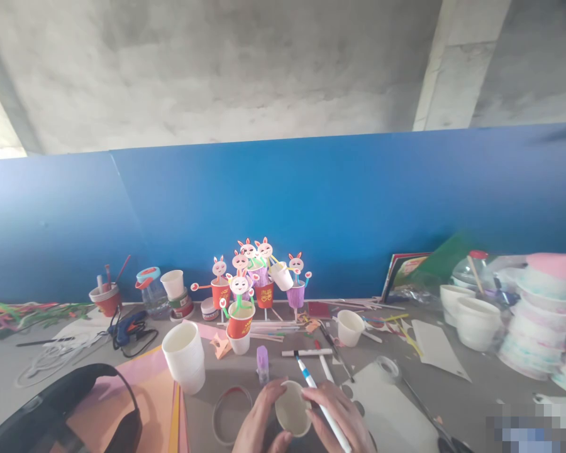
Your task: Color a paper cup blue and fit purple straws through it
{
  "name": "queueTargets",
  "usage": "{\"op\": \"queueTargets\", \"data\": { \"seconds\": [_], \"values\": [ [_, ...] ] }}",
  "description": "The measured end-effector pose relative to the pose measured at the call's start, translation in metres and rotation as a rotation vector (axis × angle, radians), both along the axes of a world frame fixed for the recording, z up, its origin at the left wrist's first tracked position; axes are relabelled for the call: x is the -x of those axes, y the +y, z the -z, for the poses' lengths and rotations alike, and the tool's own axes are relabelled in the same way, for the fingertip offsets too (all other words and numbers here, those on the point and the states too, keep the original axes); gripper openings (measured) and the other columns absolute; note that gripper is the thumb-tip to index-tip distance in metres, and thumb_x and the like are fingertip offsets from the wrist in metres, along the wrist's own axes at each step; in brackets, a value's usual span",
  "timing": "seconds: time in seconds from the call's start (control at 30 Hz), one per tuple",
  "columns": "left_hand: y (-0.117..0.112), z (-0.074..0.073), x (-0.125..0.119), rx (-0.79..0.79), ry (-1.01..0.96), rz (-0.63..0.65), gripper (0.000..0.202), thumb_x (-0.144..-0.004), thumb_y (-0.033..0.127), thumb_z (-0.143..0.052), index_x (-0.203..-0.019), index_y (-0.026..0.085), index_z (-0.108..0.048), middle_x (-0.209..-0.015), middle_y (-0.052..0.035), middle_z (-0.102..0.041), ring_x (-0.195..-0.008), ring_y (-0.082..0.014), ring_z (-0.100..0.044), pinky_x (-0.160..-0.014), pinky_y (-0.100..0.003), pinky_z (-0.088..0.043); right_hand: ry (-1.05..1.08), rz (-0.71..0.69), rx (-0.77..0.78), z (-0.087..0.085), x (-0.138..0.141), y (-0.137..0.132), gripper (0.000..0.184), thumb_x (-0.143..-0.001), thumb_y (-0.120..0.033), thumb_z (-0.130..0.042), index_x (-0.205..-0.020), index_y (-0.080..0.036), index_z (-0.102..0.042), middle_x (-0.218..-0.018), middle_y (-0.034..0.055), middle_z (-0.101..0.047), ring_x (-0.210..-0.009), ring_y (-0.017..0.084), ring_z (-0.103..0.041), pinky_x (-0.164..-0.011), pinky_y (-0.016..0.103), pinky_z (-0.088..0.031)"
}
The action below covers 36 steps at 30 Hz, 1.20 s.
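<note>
A: Containers, largest first?
B: Grey table [226, 380]. At right, a stack of bowls [542, 314], contents hidden. Left of centre, a stack of white paper cups [185, 355], top one empty. Far left, a red cup [106, 302] holds brushes.
A: Hands?
B: Left hand [259, 425] and right hand [344, 415] clasp an empty small paper cup [292, 412] at the near edge. The right fingers also pinch a blue-tipped marker [318, 393].
A: Writing?
B: Gold print on a red bunny cup [240, 324], unreadable.

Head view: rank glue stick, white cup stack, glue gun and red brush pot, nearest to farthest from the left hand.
1. Glue stick, just beyond the left hand.
2. Cup stack, left.
3. Glue gun, farther left.
4. Brush pot, back left.
</note>
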<state>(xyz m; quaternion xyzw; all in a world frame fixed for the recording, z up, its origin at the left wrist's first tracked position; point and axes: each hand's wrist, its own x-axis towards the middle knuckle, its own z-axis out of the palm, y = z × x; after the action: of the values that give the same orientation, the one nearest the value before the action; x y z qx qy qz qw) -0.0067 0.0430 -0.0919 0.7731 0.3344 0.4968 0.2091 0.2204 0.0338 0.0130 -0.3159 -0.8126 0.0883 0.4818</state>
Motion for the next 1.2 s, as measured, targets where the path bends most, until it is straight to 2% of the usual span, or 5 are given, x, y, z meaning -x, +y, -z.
{"op": "queueTargets", "data": {
  "seconds": [0.27,0.7,0.9,1.03,1.2],
  "values": [
    [-0.013,-0.026,-0.003,0.176,-0.048,-0.066,0.065,-0.093,0.062,-0.05,-0.143,0.021,-0.05,-0.143,-0.0183,-0.06,-0.134,-0.0329,-0.056,-0.111,-0.041,-0.046,0.052,-0.047,0.004,0.007,0.0,0.003,0.027,-0.103,-0.019,-0.048,-0.125,-0.029,-0.06,-0.089,0.005,-0.074,-0.079,0.02,-0.073,-0.075,0.026,-0.06],
    [-0.012,-0.039,-0.005,0.075,-0.068,-0.183,0.054,-0.095,0.06,-0.049,-0.135,0.023,-0.057,-0.143,-0.0178,-0.059,-0.134,-0.0325,-0.055,-0.106,-0.043,-0.05,0.063,0.037,0.019,0.021,-0.007,0.006,0.038,-0.099,-0.019,-0.059,-0.134,-0.032,-0.06,-0.118,0.0057,-0.078,-0.109,0.025,-0.074,-0.093,0.026,-0.059],
    [-0.019,-0.075,-0.006,0.169,-0.244,-0.255,0.045,-0.096,0.056,-0.049,-0.119,0.022,-0.068,-0.13,-0.0168,-0.066,-0.119,-0.0296,-0.062,-0.096,-0.038,-0.055,0.127,0.055,0.046,0.024,-0.008,0.011,0.039,-0.097,-0.02,-0.061,-0.134,-0.033,-0.061,-0.119,0.0053,-0.078,-0.109,0.026,-0.075,-0.09,0.025,-0.061],
    [-0.02,-0.106,-0.001,0.494,-0.519,-0.293,0.044,-0.081,0.063,-0.068,-0.093,0.02,-0.075,-0.099,-0.0095,-0.074,-0.098,-0.0261,-0.067,-0.089,-0.032,-0.055,0.129,0.061,0.039,0.022,-0.007,0.013,0.037,-0.097,-0.02,-0.06,-0.132,-0.032,-0.063,-0.116,0.0063,-0.079,-0.105,0.025,-0.077,-0.088,0.023,-0.061],
    [-0.023,-0.132,0.015,0.628,-0.614,-0.287,0.044,-0.075,0.062,-0.075,-0.069,0.02,-0.064,-0.072,-0.0008,-0.064,-0.077,-0.019,-0.061,-0.078,-0.025,-0.053,0.159,0.019,0.09,0.022,-0.009,0.012,0.031,-0.101,-0.028,-0.055,-0.13,-0.031,-0.064,-0.115,0.0086,-0.079,-0.103,0.023,-0.077,-0.083,0.022,-0.062]
  ]
}}
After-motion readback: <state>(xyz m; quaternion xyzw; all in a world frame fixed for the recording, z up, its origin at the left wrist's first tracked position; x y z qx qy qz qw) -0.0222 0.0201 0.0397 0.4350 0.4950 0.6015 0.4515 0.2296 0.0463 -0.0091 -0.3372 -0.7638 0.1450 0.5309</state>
